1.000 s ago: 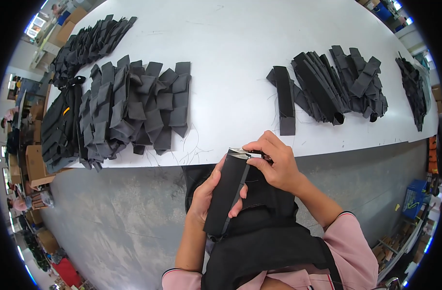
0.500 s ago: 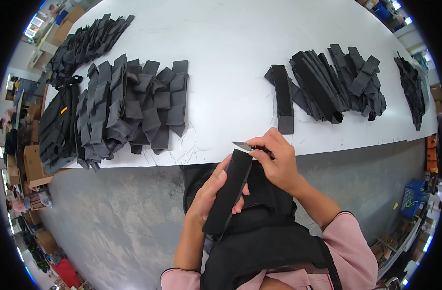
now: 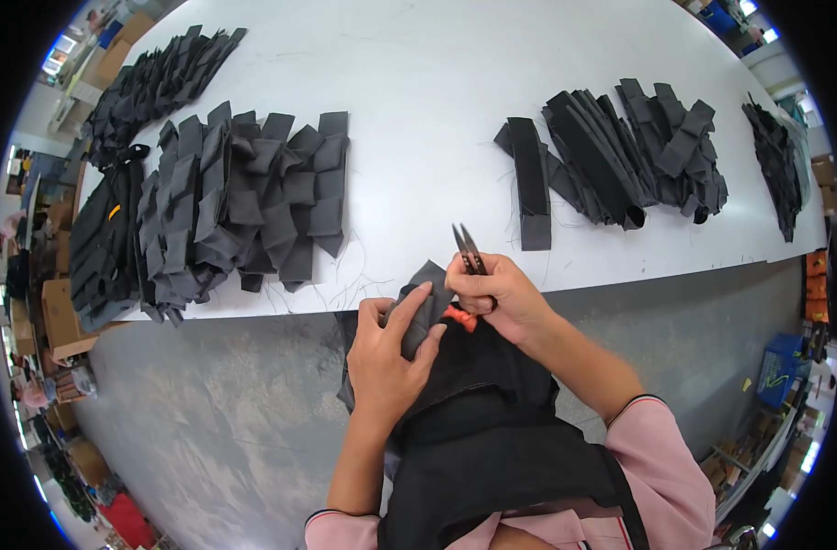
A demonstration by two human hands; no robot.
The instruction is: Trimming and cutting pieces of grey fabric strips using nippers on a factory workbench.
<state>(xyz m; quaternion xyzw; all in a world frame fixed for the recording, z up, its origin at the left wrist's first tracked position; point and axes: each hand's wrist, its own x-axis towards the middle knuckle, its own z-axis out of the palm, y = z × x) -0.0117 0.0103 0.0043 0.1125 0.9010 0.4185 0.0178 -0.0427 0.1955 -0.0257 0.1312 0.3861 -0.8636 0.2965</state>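
Gripped between the thumb and fingers of my left hand (image 3: 393,353) is a folded dark grey fabric strip (image 3: 427,307), at the front edge of the table. Most of the strip is hidden behind the fingers. My right hand (image 3: 505,295), beside it, is closed around a pair of thread snips (image 3: 470,252). Their dark blades point up and away from me, a little apart, and touch no thread that I can see. The right fingers are close to the strip's right edge; whether they touch it I cannot tell. A small orange thing (image 3: 459,318) shows just below them against my black apron (image 3: 492,367).
On the white table (image 3: 418,137), stacks of dark grey fabric strips (image 3: 244,192) lie at the left. A lone strip (image 3: 531,183) and more bundled strips (image 3: 601,156) lie at the right. Loose threads are scattered near the front edge. A blue crate (image 3: 782,367) stands at far right.
The strip has been turned from its long black face to a folded grey one, and my left hand now shows its back. The snips have swung from pointing left to pointing up.
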